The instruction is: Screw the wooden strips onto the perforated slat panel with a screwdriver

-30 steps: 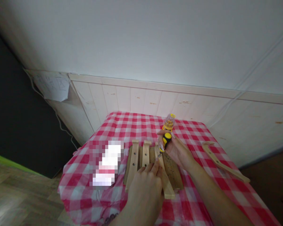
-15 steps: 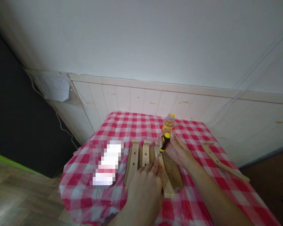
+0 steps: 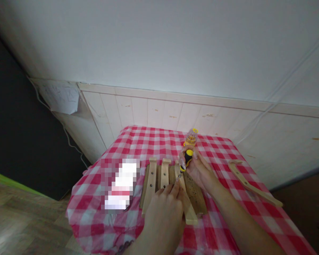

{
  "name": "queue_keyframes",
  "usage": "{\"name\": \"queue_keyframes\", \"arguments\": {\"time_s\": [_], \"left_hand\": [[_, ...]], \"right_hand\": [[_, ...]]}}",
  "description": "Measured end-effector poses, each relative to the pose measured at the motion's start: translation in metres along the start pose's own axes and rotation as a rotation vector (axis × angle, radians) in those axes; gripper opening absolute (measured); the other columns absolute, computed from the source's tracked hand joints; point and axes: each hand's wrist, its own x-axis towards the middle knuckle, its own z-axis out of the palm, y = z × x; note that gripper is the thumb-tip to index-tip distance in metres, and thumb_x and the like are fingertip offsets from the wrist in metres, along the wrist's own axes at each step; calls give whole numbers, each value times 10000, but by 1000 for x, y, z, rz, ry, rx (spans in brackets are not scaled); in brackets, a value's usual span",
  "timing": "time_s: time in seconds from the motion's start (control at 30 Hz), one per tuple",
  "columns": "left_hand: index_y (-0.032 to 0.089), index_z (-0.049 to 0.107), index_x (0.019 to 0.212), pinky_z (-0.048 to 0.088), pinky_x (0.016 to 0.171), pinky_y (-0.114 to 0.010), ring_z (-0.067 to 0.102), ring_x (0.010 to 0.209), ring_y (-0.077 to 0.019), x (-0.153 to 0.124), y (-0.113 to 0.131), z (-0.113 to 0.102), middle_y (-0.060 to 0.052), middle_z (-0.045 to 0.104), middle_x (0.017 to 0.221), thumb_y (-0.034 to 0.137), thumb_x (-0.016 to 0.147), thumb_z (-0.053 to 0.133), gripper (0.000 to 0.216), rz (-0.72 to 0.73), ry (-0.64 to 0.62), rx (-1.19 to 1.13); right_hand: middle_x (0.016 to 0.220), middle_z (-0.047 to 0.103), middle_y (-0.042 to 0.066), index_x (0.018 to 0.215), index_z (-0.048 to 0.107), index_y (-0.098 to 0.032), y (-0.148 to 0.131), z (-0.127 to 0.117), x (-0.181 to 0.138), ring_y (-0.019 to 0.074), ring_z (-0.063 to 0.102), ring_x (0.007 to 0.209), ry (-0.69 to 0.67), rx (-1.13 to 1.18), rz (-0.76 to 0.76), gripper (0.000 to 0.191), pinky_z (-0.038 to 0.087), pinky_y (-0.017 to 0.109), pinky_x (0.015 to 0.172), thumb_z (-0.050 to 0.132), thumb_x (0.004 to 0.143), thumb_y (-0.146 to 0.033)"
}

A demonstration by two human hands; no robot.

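Observation:
My right hand (image 3: 200, 168) is closed around a black and yellow screwdriver (image 3: 188, 158). The tool is tilted, its lower end at a screw (image 3: 180, 175) in a pale wooden hook strip (image 3: 189, 209). My left hand (image 3: 164, 209) lies over the work with its fingers stretched out, a fingertip on that strip just below the screw. Under the strips is a darker wooden board (image 3: 195, 191) with several small holes. Two similar strips, a left one (image 3: 150, 180) and a middle one (image 3: 164, 173), lie on the board with dark screws or holes; my left hand partly covers them.
A loose curved wooden strip (image 3: 244, 182) lies at the right of the checked tablecloth (image 3: 146, 141). A clear container with a yellow cap (image 3: 191, 137) sits behind my right hand. A blurred-out bright object (image 3: 123, 186) is at the left. The wall (image 3: 159, 111) borders the table's back.
My right hand and the screwdriver handle have shifted slightly, with the fingers placed a little differently on it. My left hand stays on the strip.

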Motion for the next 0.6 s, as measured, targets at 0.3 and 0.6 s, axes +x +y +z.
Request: {"name": "queue_keyframes", "arguments": {"time_s": [0.3,0.6], "left_hand": [[86,636,1484,562,1150,-449,616,1425,-339,0,0,1,-164,478,1660,52,889,584,598,1,-17,-22],[71,597,1519,571,1137,-456,627,1407,-347,-1,0,2,-159,498,1651,44,884,558,637,-4,-13,-32]], "right_hand": [[753,549,-3,923,713,-252,-1,-1,2,189,479,664,36,7,42,357,473,329,664,756,905,-605],[936,662,34,976,719,-263,-2,-6,1,209,627,824,4,-37,-5,331,558,369,787,789,911,-579]]}}
